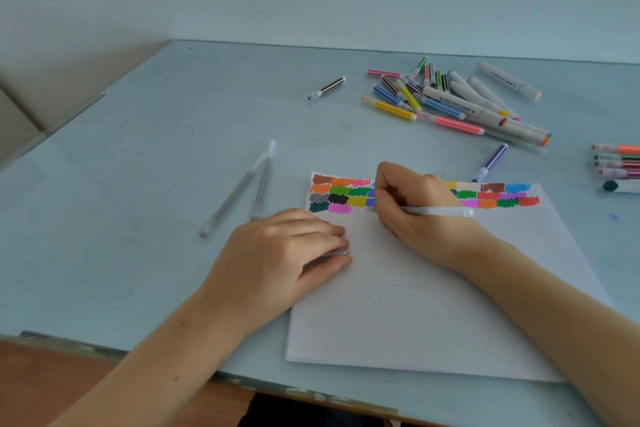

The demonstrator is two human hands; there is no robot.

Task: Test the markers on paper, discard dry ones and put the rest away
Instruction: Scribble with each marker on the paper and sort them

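Pale tabletop [138, 184]: near the front edge, the right hand [408, 208] is pinching a light, stiff, slippery-looking pen [440, 211], best gripped low, on the paper [433, 315]; the left hand [280, 253] is pressing the sheet, fingers curling round something small.

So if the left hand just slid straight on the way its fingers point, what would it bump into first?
Probably the right hand. The left hand rests on the paper, fingers pointing right and slightly away, with only bare sheet between the two; the exact line is hard to judge.
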